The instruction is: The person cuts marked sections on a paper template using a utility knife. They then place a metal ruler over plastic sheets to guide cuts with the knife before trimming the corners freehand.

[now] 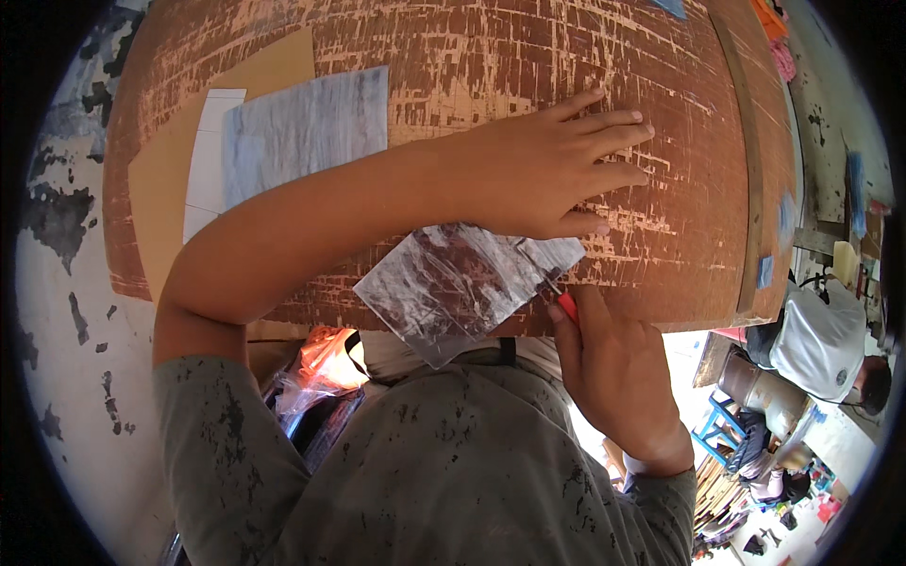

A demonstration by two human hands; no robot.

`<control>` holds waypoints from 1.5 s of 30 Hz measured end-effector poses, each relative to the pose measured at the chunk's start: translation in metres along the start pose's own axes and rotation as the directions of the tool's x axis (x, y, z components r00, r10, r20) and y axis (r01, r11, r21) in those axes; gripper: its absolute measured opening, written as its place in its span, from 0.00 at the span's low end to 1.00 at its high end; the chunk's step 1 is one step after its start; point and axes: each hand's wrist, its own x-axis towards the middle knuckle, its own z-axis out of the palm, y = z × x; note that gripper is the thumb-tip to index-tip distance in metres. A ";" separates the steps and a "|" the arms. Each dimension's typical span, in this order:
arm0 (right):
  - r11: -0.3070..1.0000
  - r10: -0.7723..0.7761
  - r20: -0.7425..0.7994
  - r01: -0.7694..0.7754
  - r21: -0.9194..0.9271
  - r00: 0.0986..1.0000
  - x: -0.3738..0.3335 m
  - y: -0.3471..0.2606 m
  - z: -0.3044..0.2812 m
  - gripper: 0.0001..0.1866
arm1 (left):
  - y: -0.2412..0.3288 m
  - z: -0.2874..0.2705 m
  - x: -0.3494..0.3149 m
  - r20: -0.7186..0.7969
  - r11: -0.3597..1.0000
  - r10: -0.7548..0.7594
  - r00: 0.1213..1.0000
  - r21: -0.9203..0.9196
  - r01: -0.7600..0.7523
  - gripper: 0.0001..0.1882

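My left arm reaches across the wooden table, and my left hand lies palm down on it with fingers spread. Just below that hand, a glossy grey-and-white streaked sheet lies at a slant, its lower corner sticking out past the table's near edge. My right hand is closed around a red-handled tool with a thin metal end. The tool's tip is at the sheet's right side; its exact kind I cannot make out. My left wrist and thumb cover part of the sheet's upper edge.
Left of my arm lie a grey-blue streaked sheet, a white lined paper and a brown board. A wooden strip runs along the table's right side. Another person sits at far right, near a blue stool.
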 end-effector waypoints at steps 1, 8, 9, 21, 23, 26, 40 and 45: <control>1.000 0.011 0.008 -0.011 0.015 1.000 0.000 0.000 0.001 0.11 | 0.001 0.001 0.001 0.003 1.000 -0.001 1.000 0.021 0.001 0.32; 0.992 0.097 0.042 -0.100 0.071 0.994 0.005 -0.004 0.004 0.10 | 0.001 0.002 0.001 0.006 0.999 -0.008 1.000 0.042 0.008 0.33; 0.993 0.095 0.045 -0.098 0.071 0.994 0.005 -0.004 0.004 0.10 | 0.002 0.002 0.001 0.002 0.999 -0.013 1.000 0.031 0.013 0.33; 0.995 0.073 0.044 -0.076 0.068 0.996 0.007 -0.001 0.006 0.10 | 0.006 0.003 0.000 0.009 0.996 -0.035 0.999 0.086 0.035 0.34; 0.998 0.061 0.049 -0.060 -0.019 0.997 0.009 -0.002 0.005 0.10 | 0.007 0.004 0.002 0.018 0.994 -0.039 0.999 0.103 0.037 0.33; 0.995 0.095 0.119 -0.092 -0.026 0.988 0.010 -0.003 0.004 0.11 | 0.009 0.005 -0.001 0.010 0.997 -0.072 0.997 0.034 0.072 0.31; 0.998 0.054 0.117 -0.052 -0.020 0.992 0.009 0.004 0.001 0.13 | 0.008 0.002 -0.002 0.019 0.989 -0.036 0.999 0.145 0.033 0.28; 0.996 0.019 0.135 -0.007 -0.087 0.991 0.000 0.015 0.001 0.15 | 0.008 0.001 -0.002 0.056 0.983 -0.037 0.998 0.183 0.026 0.28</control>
